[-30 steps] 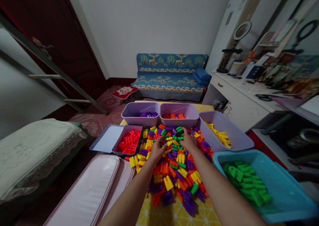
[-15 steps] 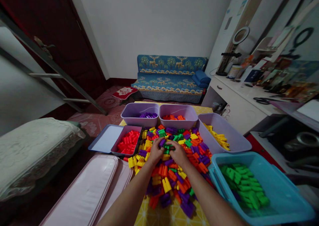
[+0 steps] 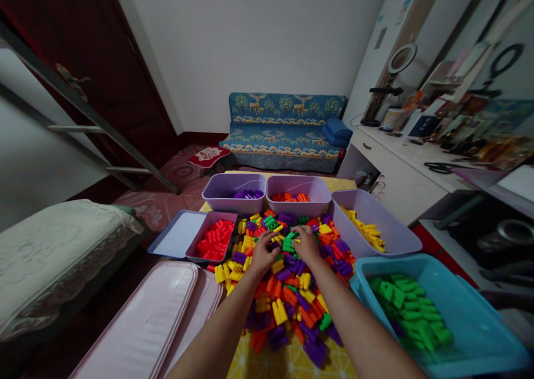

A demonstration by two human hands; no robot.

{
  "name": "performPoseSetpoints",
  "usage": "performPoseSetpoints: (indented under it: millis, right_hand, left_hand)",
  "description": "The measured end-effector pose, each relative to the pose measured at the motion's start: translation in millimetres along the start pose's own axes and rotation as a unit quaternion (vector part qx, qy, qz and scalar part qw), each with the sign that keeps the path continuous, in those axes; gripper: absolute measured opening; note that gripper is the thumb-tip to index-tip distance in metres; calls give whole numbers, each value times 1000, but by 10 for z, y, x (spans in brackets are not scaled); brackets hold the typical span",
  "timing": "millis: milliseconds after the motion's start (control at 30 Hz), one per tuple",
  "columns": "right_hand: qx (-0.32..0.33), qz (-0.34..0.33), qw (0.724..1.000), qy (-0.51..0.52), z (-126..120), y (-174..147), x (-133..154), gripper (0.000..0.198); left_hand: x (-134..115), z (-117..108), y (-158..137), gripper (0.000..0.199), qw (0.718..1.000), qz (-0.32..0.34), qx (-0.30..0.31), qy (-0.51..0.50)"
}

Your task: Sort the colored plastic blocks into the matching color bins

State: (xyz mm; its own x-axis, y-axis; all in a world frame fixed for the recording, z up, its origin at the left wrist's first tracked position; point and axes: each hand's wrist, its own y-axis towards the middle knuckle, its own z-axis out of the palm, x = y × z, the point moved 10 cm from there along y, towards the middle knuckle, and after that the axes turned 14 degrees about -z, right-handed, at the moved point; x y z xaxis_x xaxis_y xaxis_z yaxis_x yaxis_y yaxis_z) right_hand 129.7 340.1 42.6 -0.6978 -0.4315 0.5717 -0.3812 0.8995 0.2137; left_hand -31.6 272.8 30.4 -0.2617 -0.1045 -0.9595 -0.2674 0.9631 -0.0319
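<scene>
A heap of plastic building blocks (image 3: pixel 287 295) in purple, yellow, orange, red and green is spread between my arms. My left hand (image 3: pixel 263 256) reaches into the heap's far middle part, thumb and fingers apart over yellow and purple pieces. To its right, my right hand (image 3: pixel 306 245) has curved fingers at a green block (image 3: pixel 288 243) and appears to grip it by its right side. Part of that contact is hidden by the fingers.
Lilac bins hold purple blocks (image 3: pixel 248 195), orange blocks (image 3: pixel 292 197) and yellow blocks (image 3: pixel 367 231). Red blocks (image 3: pixel 216 240) fill a smaller box at left. Green blocks (image 3: pixel 411 306) lie in a blue tub (image 3: pixel 471 318). Pink lids (image 3: pixel 142 318) lie at front left.
My hands have moved apart. The right hand shifted slightly right and farther away, with green at its fingers; the left hand's fingers have spread, and the purple block is less visible there.
</scene>
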Motion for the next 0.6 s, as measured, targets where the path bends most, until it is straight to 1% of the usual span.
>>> performPoseSetpoints:
  millis: [100, 167, 233, 333, 400, 500, 600]
  right_hand:
    - [-7, -12, 1000, 9, -56, -55, 76, 24]
    - [-14, -23, 999, 24, -85, -95, 143, 24]
    - [-28, -25, 998, 50, -111, -128, 189, 30]
    - [-53, -3, 994, 94, -132, -151, 174, 36]
    - [-59, 9, 992, 113, -120, -153, 148, 32]
    - [-61, 11, 988, 140, -79, -173, 133, 23]
    - [-81, 10, 981, 175, -56, -237, 121, 19]
  left_hand:
    - [-41, 47, -36, 57, 1000, 15, 18, 18]
    - [-65, 79, -63, 60, 999, 17, 32, 36]
    - [-87, 103, -86, 60, 997, 20, 41, 56]
    - [-85, 120, -99, 57, 996, 19, 47, 80]
    - [-65, 129, -94, 56, 995, 14, 48, 89]
    - [-30, 149, -83, 61, 994, 10, 52, 97]
    - [-15, 151, -82, 60, 995, 12, 53, 87]
